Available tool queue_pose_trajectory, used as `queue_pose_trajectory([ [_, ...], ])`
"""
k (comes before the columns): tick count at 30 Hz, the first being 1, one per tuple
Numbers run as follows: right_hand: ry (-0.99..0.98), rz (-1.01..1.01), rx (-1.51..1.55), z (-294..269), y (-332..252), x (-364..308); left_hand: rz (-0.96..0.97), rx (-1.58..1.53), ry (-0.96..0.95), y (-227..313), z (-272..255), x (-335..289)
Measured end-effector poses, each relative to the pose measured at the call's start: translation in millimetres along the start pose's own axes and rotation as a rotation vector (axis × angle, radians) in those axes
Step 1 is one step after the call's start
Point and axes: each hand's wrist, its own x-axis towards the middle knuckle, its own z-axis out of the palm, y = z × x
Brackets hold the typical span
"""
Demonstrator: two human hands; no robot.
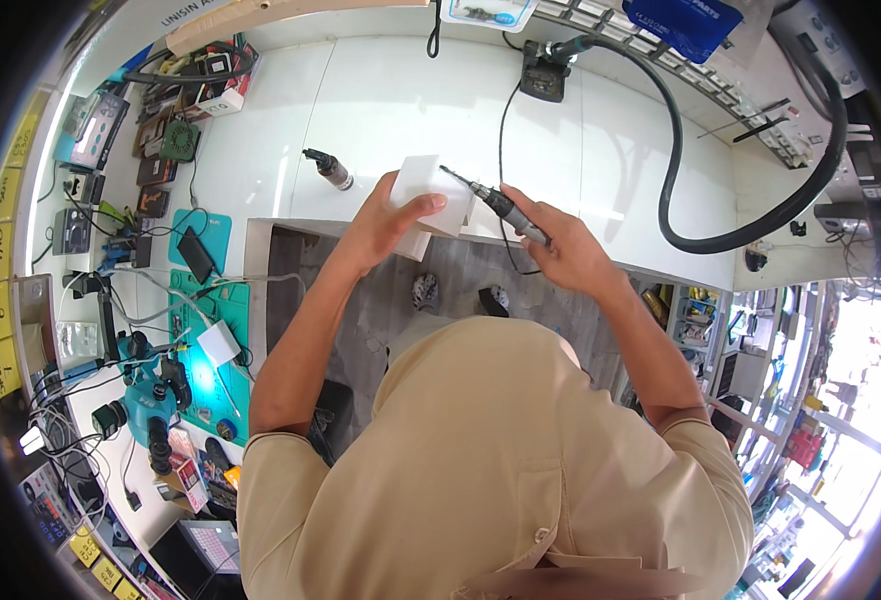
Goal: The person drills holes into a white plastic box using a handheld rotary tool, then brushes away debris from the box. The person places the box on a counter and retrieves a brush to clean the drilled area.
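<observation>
My left hand (393, 222) is closed around a white box-shaped piece (423, 180), its thumb lying across the near face. The piece is held over the front edge of the white table. In my right hand (566, 245) is a slim grey rotary tool (506, 208), gripped like a pen. Its thin dark bit points up and left, with the tip at the right side of the white piece; whether they touch I cannot tell. A thin black cord (502, 140) passes behind the tool. On the table to the left lies a small dark bottle-like object with a black tip (330, 170).
A thick black hose (673, 150) loops over the table's right side from a dark fitting (544, 75). At the left are a teal mat (241, 310), a teal microscope (151, 400) and tangled cables. Boxes (223, 100) crowd the back left. Shelves stand at the right.
</observation>
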Motion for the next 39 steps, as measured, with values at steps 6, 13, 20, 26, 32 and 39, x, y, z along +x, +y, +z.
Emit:
queue_pose_trajectory([
  [6,-0.115,0.078,-0.009,-3,-4,1,0.002,-0.008,0.013,0,-1,0],
  [13,-0.057,0.035,0.007,2,-2,6,0.024,0.017,0.029,-2,-4,3],
  [20,-0.066,0.084,0.030,2,-1,10,0.029,0.008,0.008,-4,2,0],
  [26,0.011,0.046,-0.080,2,8,5,0.052,-0.008,-0.005,-9,3,1],
  [32,-0.050,-0.020,-0.059,3,7,-10,-0.014,-0.094,0.001,-3,2,-1],
  [39,-0.130,-0.014,0.032,-4,-7,-17,0.044,-0.177,0.097,-2,9,4],
])
